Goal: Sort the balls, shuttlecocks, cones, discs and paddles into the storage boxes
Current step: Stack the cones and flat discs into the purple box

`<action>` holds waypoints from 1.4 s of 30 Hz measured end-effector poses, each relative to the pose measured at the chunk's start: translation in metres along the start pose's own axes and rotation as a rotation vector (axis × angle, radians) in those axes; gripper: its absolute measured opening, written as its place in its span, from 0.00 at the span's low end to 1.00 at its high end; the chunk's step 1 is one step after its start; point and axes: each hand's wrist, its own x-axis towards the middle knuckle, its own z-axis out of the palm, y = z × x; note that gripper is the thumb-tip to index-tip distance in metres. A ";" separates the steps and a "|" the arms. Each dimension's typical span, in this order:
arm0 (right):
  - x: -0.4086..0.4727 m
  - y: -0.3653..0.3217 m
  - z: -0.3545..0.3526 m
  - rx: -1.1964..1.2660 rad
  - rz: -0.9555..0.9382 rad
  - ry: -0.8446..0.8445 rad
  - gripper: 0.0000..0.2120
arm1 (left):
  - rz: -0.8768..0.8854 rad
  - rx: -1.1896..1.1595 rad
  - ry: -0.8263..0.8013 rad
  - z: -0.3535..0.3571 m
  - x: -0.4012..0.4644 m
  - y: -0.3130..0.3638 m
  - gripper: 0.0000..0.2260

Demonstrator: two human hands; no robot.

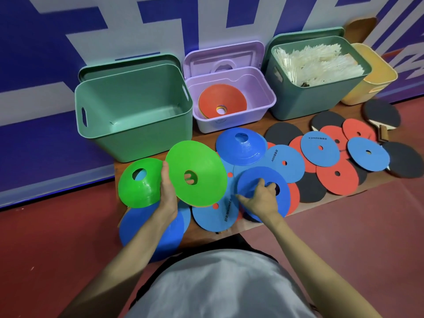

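Observation:
My left hand (168,191) grips a green cone (199,166) tilted up off the bench, fingers showing through its centre hole. A second green cone (140,187) sits just left of that hand. My right hand (260,198) grips the inner rim of a blue cone (254,177), fingers curled into its hole. Another blue cone (241,145) stands behind it. Flat blue, red and black discs (321,148) lie scattered across the bench to the right. A paddle (382,115) lies at the far right. The purple box (257,88) holds stacked cones, an orange one (220,99) on top.
An empty green box (137,134) stands at the left against the wall. A darker green box (321,95) full of white shuttlecocks and a yellow box (378,74) stand at the right. The wooden bench (321,203) sits on a red floor. A blue cone (146,228) overhangs the near edge.

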 end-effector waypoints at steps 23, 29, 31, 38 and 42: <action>-0.011 -0.066 0.008 0.291 -0.367 0.008 0.02 | -0.124 -0.255 0.038 -0.037 -0.013 -0.006 0.22; -0.017 -0.077 0.021 0.223 -0.432 -0.139 0.28 | -0.077 -0.276 0.066 -0.053 -0.022 -0.008 0.20; -0.019 -0.082 0.031 0.162 -0.444 -0.155 0.28 | -0.055 -0.261 0.078 -0.062 -0.027 -0.013 0.19; -0.032 -0.111 0.066 0.083 -0.638 -0.193 0.17 | 0.043 -0.341 0.179 -0.098 -0.045 -0.014 0.17; -0.024 -0.140 0.088 -0.055 -0.746 -0.258 0.25 | 0.102 -0.463 0.242 -0.132 -0.055 -0.011 0.16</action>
